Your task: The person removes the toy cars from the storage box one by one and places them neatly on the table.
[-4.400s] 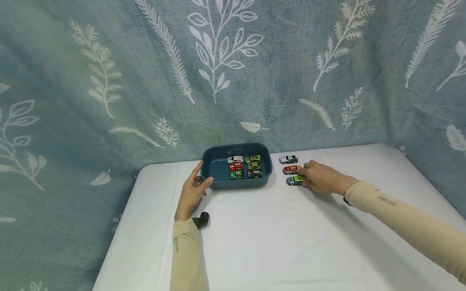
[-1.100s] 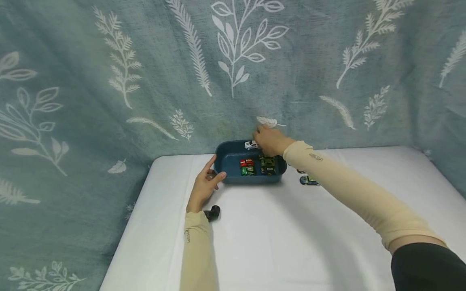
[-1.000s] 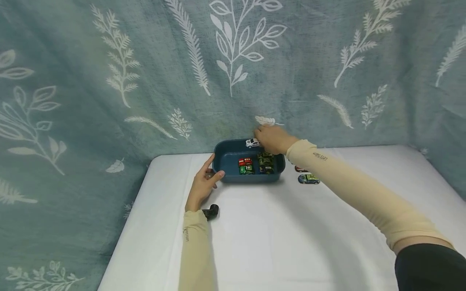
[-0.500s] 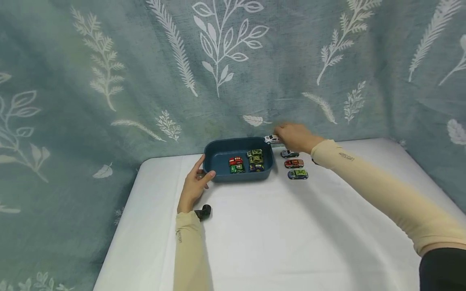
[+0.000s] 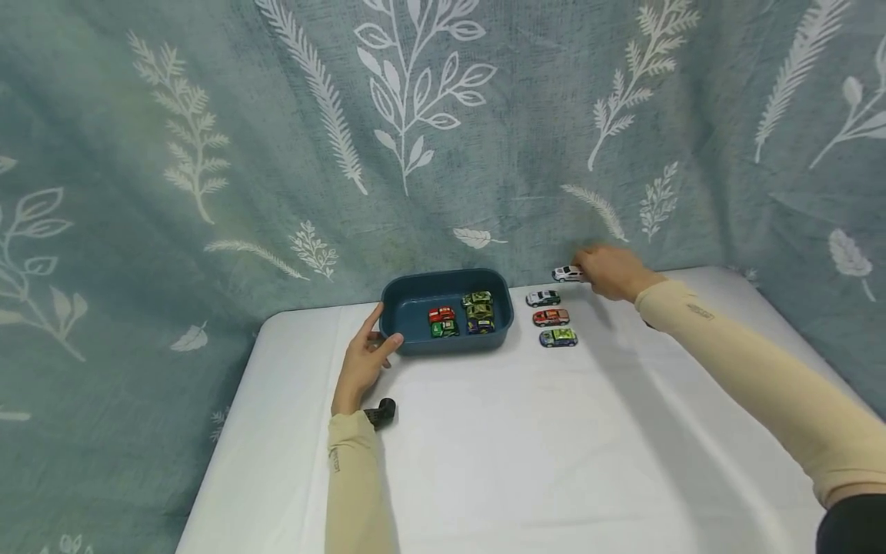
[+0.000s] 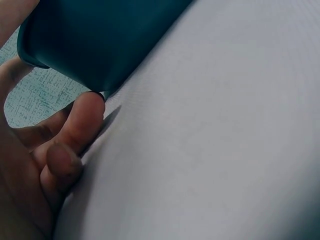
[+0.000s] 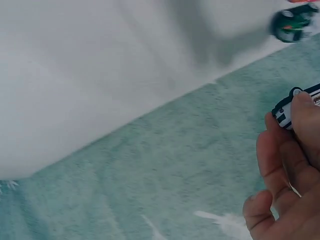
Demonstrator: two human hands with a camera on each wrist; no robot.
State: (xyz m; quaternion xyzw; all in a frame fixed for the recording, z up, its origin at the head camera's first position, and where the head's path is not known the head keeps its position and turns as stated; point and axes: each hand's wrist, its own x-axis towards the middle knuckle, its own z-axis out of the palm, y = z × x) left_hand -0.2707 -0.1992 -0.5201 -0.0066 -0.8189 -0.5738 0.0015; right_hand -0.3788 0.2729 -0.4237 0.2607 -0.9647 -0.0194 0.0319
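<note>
My right hand [image 5: 611, 271] pinches a white toy car [image 5: 567, 274] between thumb and fingers, at the table's back edge beyond the row of cars. In the right wrist view the thumb lies over one end of this toy car [image 7: 285, 114]. My left hand [image 5: 361, 363] grips the left end of a dark blue plastic bin [image 5: 450, 348], thumb on its near side. One fingertip [image 6: 90, 107] meets the bin's lower corner in the left wrist view. Inside the bin sit a red car [image 5: 441, 314], a green car [image 5: 444, 329] and a column of darker cars [image 5: 479, 312].
Right of the bin, a white-green car [image 5: 543, 298], an orange-red car [image 5: 551, 318] and a blue-green car [image 5: 557, 338] form a column on the white-covered table [image 5: 484, 446]. A leaf-patterned curtain [image 5: 291, 154] hangs behind. A black wrist device [image 5: 382, 413] is by my left wrist.
My right hand has let go of the blue-green car, taken the white car out of the bin and carried it right, beyond the column. The left hand has stayed on the bin.
</note>
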